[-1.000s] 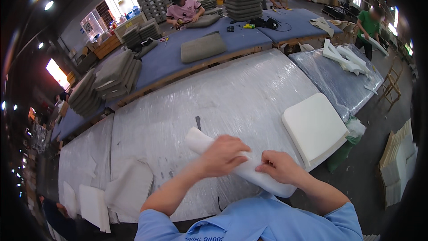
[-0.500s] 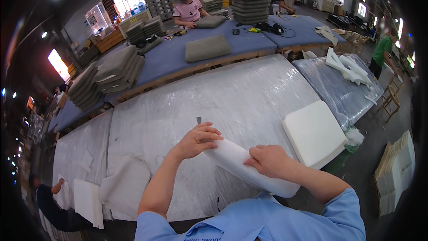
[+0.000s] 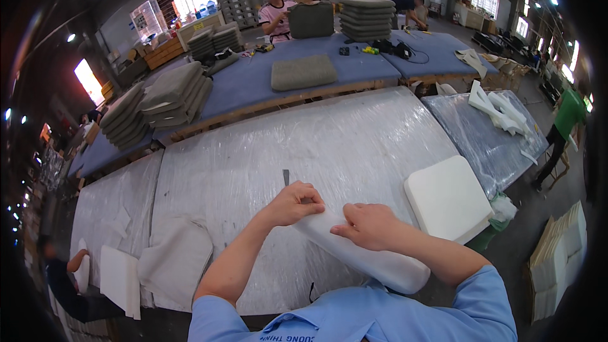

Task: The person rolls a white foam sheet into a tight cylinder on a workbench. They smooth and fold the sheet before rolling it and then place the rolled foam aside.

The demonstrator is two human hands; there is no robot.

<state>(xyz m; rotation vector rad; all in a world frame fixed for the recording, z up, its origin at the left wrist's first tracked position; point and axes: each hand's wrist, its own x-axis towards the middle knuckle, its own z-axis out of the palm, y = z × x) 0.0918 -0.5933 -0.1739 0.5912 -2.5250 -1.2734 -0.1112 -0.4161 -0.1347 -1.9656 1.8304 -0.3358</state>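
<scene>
A white foam cushion [image 3: 373,263], seen along its rounded edge, is tipped up on the plastic-covered table against my front. My left hand [image 3: 294,204] pinches the cushion's far left end between thumb and fingers. Close beside it, my right hand [image 3: 367,225] is closed on the upper edge, the thumb pointing toward my left hand. Whether a thin cover lies over the foam, I cannot tell. Another white cushion [image 3: 446,197] lies flat to the right of my hands. Just beyond my left hand is a small dark strip [image 3: 285,177].
White fabric [image 3: 177,253] and a white foam slab [image 3: 119,278] lie at the left, near a co-worker in dark clothes [image 3: 69,278]. Across the blue table [image 3: 240,88] stand stacks of grey cushions [image 3: 174,95]. Foam offcuts [image 3: 500,111] lie at the far right.
My right hand has shifted left along the cushion, closer to my left hand, which has tightened into a pinch. Across the table, the person in pink has raised a grey cushion upright.
</scene>
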